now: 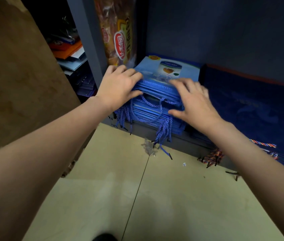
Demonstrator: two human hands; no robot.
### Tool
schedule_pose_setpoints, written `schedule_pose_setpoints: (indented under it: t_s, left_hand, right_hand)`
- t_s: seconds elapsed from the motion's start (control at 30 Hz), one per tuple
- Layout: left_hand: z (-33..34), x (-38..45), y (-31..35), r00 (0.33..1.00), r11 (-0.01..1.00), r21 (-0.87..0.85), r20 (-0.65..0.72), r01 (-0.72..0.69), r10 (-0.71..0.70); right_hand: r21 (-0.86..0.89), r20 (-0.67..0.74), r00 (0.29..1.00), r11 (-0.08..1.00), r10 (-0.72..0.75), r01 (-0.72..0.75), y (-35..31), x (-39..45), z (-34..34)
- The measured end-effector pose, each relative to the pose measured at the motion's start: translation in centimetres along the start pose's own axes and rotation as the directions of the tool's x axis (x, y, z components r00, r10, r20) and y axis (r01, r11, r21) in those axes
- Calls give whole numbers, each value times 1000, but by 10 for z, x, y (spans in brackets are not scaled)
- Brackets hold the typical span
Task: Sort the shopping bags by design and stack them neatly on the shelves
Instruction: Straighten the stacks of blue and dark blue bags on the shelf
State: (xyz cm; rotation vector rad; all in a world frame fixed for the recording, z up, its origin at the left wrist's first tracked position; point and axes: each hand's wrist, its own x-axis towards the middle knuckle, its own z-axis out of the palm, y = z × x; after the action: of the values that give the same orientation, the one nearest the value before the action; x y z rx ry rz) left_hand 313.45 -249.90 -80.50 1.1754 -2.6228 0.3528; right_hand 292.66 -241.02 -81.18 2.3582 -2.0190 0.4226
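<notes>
Head view: the light-blue bag stack (157, 101) sits on the bottom shelf (197, 143), just left of the dark-blue bags (245, 105). Left hand (118, 87) and right hand (193, 101), fingers spread, press its front edge. Best to push evenly, tucking the rope handles (164, 131) inward.

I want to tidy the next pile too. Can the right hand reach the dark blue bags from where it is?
Probably yes. The right hand rests on the light blue stack, and the dark blue bags lie directly beside it, nothing between.
</notes>
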Motion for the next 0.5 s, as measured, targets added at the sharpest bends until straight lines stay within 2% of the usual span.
schedule_pose_setpoints:
  t_s: [0.07,0.1,0.17,0.2,0.27,0.37,0.5]
  left_hand:
    - [-3,5,3,994,992,-83,-45,93,-97]
    - [-6,9,4,988,984,-122,-70,132,-141]
    - [-13,19,4,971,968,-181,-132,173,-198]
    - [-17,25,3,964,964,-195,-158,183,-215]
    - [-23,34,1,961,966,-183,-171,185,-216]
    - [-23,38,2,970,976,-143,-156,167,-189]
    - [-21,35,0,969,972,-159,-148,173,-197]
  right_hand:
    - [-36,-143,990,999,-15,10,5,6,-15]
    - [-79,-233,970,995,-71,54,6,7,-20]
    - [-160,-423,876,971,-231,179,2,6,-24]
    - [-189,-475,827,953,-301,238,-2,4,-21]
    - [-262,-449,804,918,-390,299,-9,0,-9]
    - [-361,-368,856,904,-363,229,-4,1,3]
    - [-412,-482,798,898,-361,157,5,22,-3]
